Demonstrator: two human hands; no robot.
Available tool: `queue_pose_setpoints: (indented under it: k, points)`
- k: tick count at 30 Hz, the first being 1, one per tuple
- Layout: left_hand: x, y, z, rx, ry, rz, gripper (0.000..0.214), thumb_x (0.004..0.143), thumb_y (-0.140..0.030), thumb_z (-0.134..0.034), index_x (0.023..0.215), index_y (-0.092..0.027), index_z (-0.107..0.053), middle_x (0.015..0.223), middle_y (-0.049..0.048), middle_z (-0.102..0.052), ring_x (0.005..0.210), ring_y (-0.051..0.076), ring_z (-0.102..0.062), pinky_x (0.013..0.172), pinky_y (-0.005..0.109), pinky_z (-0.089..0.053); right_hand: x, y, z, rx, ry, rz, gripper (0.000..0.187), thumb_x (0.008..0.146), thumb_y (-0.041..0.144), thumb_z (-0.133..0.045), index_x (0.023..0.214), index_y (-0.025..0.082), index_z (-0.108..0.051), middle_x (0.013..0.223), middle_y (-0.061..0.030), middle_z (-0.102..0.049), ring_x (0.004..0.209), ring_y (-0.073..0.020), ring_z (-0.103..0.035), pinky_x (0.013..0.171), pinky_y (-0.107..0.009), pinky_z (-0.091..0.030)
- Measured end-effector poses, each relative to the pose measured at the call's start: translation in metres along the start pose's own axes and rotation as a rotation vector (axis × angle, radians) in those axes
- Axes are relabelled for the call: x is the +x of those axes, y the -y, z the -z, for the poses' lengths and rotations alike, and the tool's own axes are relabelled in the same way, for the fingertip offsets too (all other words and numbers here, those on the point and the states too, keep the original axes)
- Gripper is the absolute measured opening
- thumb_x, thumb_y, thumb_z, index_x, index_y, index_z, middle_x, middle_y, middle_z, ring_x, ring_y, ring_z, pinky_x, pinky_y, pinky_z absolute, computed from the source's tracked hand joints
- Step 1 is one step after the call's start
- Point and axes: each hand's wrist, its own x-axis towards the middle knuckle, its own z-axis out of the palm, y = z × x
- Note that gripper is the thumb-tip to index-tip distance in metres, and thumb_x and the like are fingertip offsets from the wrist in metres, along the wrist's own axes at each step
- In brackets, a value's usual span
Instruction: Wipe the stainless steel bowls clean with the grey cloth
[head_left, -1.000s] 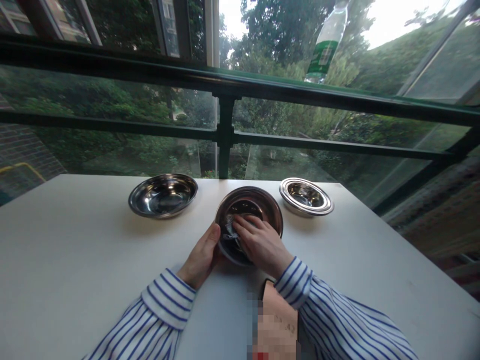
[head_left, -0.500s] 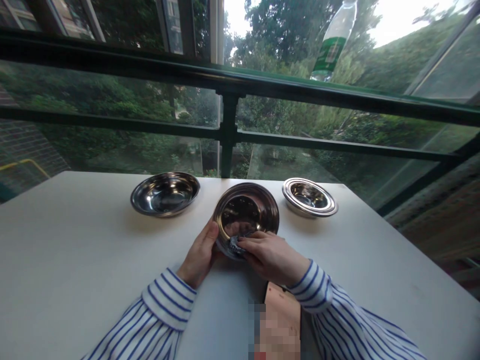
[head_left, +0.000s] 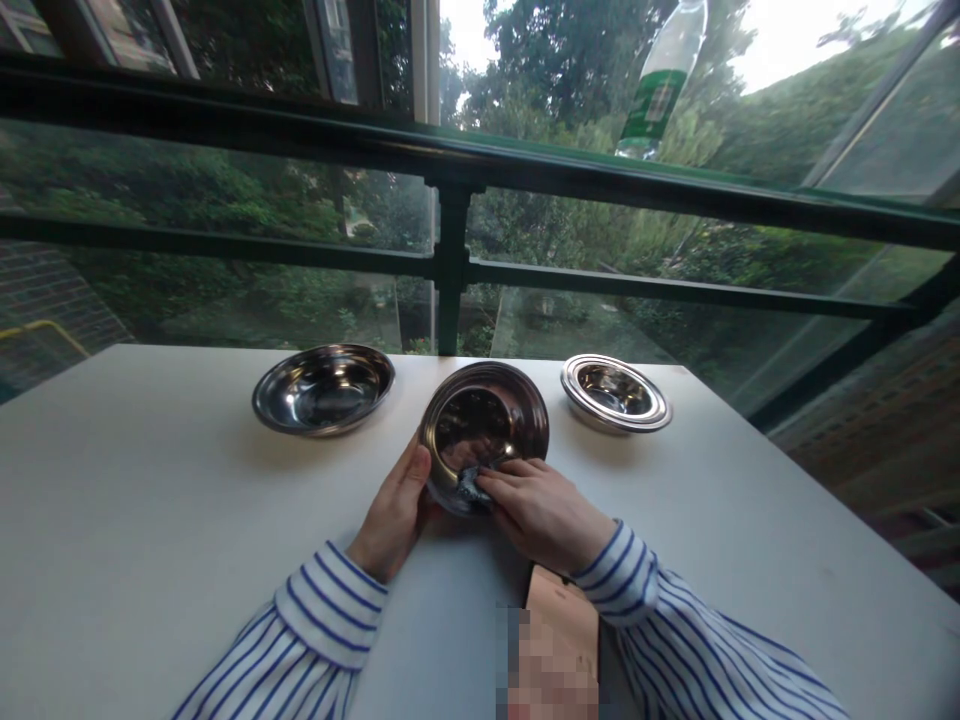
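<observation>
A shiny steel bowl (head_left: 476, 415) is tilted toward me over the white table. My left hand (head_left: 394, 510) grips its left side, thumb on the rim and fingers hidden behind. My right hand (head_left: 547, 510) is closed on a steel wool scrubber (head_left: 471, 487), pressed against the bowl's lower inner wall. Part of the scrubber is hidden under the fingers.
A wide steel bowl (head_left: 324, 390) stands at the back left, and a smaller wide-rimmed steel bowl (head_left: 615, 392) at the back right. A pink, partly blurred phone-like object (head_left: 566, 610) lies below my right wrist. A plastic bottle (head_left: 656, 95) stands on the green railing (head_left: 525, 165) behind the table (head_left: 150, 520).
Both hands keep their grips, and the bowl stays tilted. The scrubber has shifted slightly within the bowl. The whole view has moved a little, so things appear slightly further left.
</observation>
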Motion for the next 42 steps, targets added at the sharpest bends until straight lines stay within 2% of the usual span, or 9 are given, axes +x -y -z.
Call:
queue_pose_setpoints:
  k: [6,14,20,22,26,29,32,37,42]
  points:
    - [-0.003,0.001,0.000,-0.024,-0.012,0.011,0.055,0.085,-0.041,-0.053,0.135,-0.022,-0.042,0.124,0.0090,-0.062,0.117,0.027,-0.053,0.097,0.042,-0.043,0.010,0.012,-0.012,0.096,-0.066,0.123,0.043,0.090,0.019,-0.038,0.132,0.010,-0.040,0.132,-0.0114,-0.051,0.112,-0.0222,-0.049,0.087,-0.034,-0.044]
    - [-0.002,-0.004,-0.001,0.012,-0.063,0.028,0.051,0.082,-0.041,-0.057,0.127,-0.019,-0.051,0.120,0.0096,-0.064,0.110,0.026,-0.058,0.091,0.039,-0.047,0.000,0.000,-0.002,-0.091,0.009,-0.052,0.025,0.084,0.019,-0.048,0.107,0.017,-0.058,0.109,-0.0098,-0.065,0.096,-0.0247,-0.056,0.080,-0.038,-0.042]
    - [-0.003,-0.001,0.000,-0.033,-0.053,0.032,0.053,0.084,-0.043,-0.053,0.132,-0.021,-0.047,0.123,0.0085,-0.062,0.114,0.025,-0.055,0.096,0.038,-0.045,0.011,0.011,-0.012,0.087,-0.041,0.098,0.043,0.088,0.019,-0.042,0.131,0.013,-0.042,0.131,-0.0087,-0.053,0.109,-0.0223,-0.050,0.085,-0.034,-0.043]
    - [-0.003,-0.001,0.001,-0.035,-0.046,0.039,0.055,0.084,-0.043,-0.054,0.134,-0.022,-0.045,0.125,0.0084,-0.061,0.115,0.026,-0.055,0.096,0.039,-0.045,0.012,0.011,-0.011,0.095,-0.039,0.099,0.043,0.089,0.020,-0.041,0.131,0.013,-0.042,0.131,-0.0087,-0.053,0.109,-0.0220,-0.050,0.085,-0.034,-0.042]
    - [-0.001,-0.004,0.001,0.002,-0.060,0.043,0.056,0.083,-0.042,-0.055,0.135,-0.024,-0.043,0.124,0.0076,-0.061,0.116,0.027,-0.054,0.094,0.039,-0.046,0.004,0.004,-0.001,-0.025,0.029,-0.021,0.025,0.085,0.020,-0.047,0.107,0.017,-0.058,0.106,-0.0079,-0.066,0.095,-0.0228,-0.056,0.079,-0.036,-0.041]
    - [-0.001,-0.004,0.000,0.006,-0.060,0.030,0.052,0.084,-0.041,-0.054,0.132,-0.023,-0.047,0.123,0.0072,-0.063,0.115,0.026,-0.054,0.093,0.039,-0.047,0.000,0.000,0.002,-0.083,0.029,-0.078,0.016,0.084,0.019,-0.047,0.094,0.017,-0.060,0.097,-0.0074,-0.068,0.090,-0.0234,-0.056,0.076,-0.037,-0.040]
    - [-0.004,-0.002,-0.001,-0.011,-0.055,0.049,0.050,0.085,-0.042,-0.052,0.130,-0.021,-0.048,0.122,0.0081,-0.063,0.113,0.025,-0.056,0.094,0.039,-0.046,0.005,0.006,-0.004,-0.028,-0.001,-0.043,0.020,0.084,0.019,-0.046,0.100,0.017,-0.058,0.101,-0.0065,-0.067,0.090,-0.0230,-0.055,0.077,-0.036,-0.041]
    - [-0.005,0.000,0.000,-0.042,-0.056,0.055,0.054,0.084,-0.044,-0.053,0.131,-0.016,-0.048,0.122,0.0108,-0.062,0.112,0.026,-0.056,0.096,0.039,-0.044,0.013,0.016,-0.013,0.138,-0.069,0.082,0.037,0.090,0.023,-0.039,0.126,0.014,-0.044,0.129,-0.0071,-0.054,0.105,-0.0211,-0.050,0.083,-0.032,-0.041]
    - [-0.002,-0.004,0.001,-0.012,-0.068,0.035,0.052,0.084,-0.041,-0.054,0.132,-0.022,-0.046,0.123,0.0078,-0.062,0.110,0.025,-0.058,0.091,0.039,-0.048,0.005,0.007,-0.003,-0.013,0.001,-0.031,0.030,0.089,0.025,-0.042,0.116,0.018,-0.053,0.113,-0.0067,-0.064,0.097,-0.0240,-0.053,0.078,-0.038,-0.039]
